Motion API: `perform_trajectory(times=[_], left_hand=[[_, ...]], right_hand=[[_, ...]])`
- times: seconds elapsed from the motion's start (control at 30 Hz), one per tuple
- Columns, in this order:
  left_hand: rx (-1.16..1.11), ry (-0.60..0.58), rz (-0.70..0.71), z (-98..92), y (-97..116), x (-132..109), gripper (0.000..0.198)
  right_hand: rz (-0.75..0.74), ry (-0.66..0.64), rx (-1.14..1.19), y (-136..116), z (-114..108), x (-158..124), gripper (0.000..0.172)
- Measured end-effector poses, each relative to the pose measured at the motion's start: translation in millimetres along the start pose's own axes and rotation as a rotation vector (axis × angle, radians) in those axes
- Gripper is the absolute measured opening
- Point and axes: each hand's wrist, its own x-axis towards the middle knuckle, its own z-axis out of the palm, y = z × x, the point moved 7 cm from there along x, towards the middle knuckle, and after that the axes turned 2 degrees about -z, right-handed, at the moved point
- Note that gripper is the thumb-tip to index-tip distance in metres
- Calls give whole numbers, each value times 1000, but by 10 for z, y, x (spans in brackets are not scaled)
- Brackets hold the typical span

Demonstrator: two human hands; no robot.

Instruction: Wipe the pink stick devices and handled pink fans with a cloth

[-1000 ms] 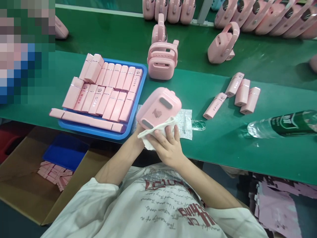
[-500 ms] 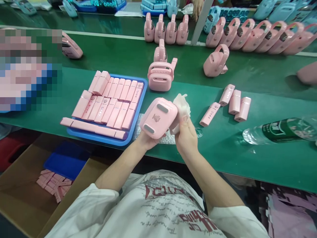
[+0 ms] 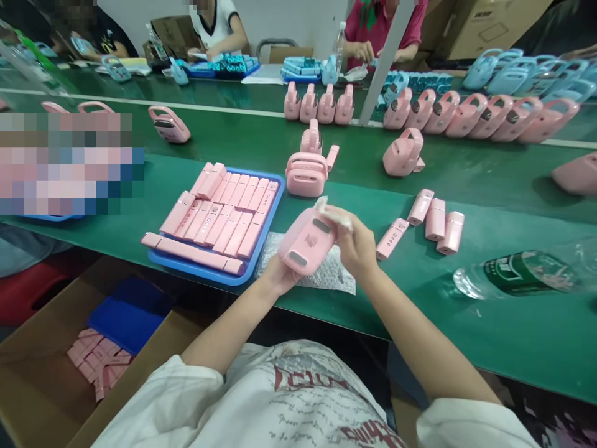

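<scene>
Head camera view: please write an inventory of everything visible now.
bench: 1, green, central
held device: 1, pink, centre
cloth: 1, white, at held device
bubble wrap: 1, silvery, beneath held device
tray: 1, blue, bench left
tray sticks: many, pink, in tray
loose sticks: 4, pink, bench right
bottle: 1, clear, bench right, lying
carton: 1, brown, below bench
carton tray: 1, blue, in carton
carton sticks: many, pink, in carton
other devices: at least 16, pink, farther back
blue devices: several, blue, far side
co-workers: at least 3, varied clothing, far side
shirt: 1, white, bottom
left grip: 1, bare, under held device
right grip: 1, bare, holding cloth
</scene>
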Motion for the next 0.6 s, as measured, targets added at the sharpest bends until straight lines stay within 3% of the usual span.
perform_trajectory(times=[0.1, 0.17, 0.27, 0.37, 0.47, 0.53, 0.6], left_hand=[[-53, -10, -12, -24, 66, -13, 32], [-26, 4, 22, -66, 162, -91, 32], [134, 31, 70, -126, 419, -288, 30], [464, 119, 217, -151, 911, -484, 25], [903, 227, 539, -44, 1581, -538, 18], [1191, 314, 725, 43, 1986, -406, 17], [1390, 424, 776, 49, 2327, -89, 22]], right_hand=[[426, 157, 162, 489, -127, -10, 68], [556, 137, 218, 703, -95, -78, 73], [631, 55, 274, 872, 5, -178, 71], [678, -5, 315, 910, 80, -242, 69], [702, -46, 339, 892, 106, -259, 69], [721, -54, 340, 896, 102, -260, 68], [736, -52, 341, 914, 101, -257, 68]])
